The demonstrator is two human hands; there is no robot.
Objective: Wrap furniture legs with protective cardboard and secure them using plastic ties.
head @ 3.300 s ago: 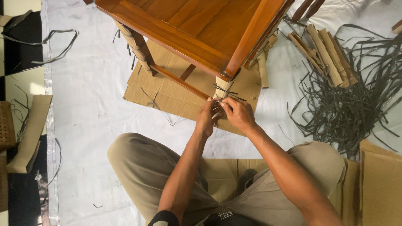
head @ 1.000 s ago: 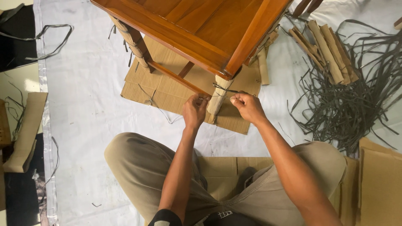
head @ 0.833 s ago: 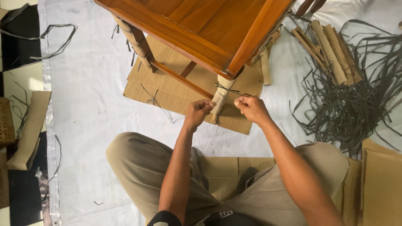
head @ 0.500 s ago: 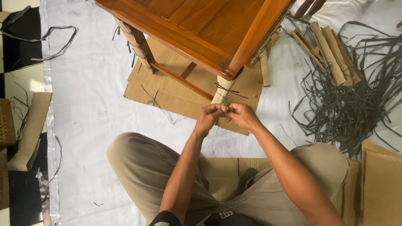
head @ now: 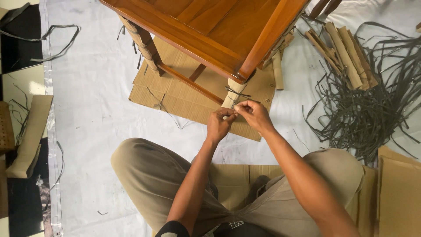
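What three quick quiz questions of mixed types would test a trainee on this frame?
1. True or false: both hands meet at the wrapped leg of the wooden table.
2. The pile of dark straps lies on which side of the person? A. left B. right C. behind
3. Fill in: the table stands on a sheet of ____.

Key
1. True: the left hand and right hand pinch a thin strap at the leg.
2. B
3. cardboard

The person wore khaki trousers (head: 158,175), loose and creased at the knees. Both forearms were bare. A dark garment edge with pale marking (head: 232,226) showed at the waist.
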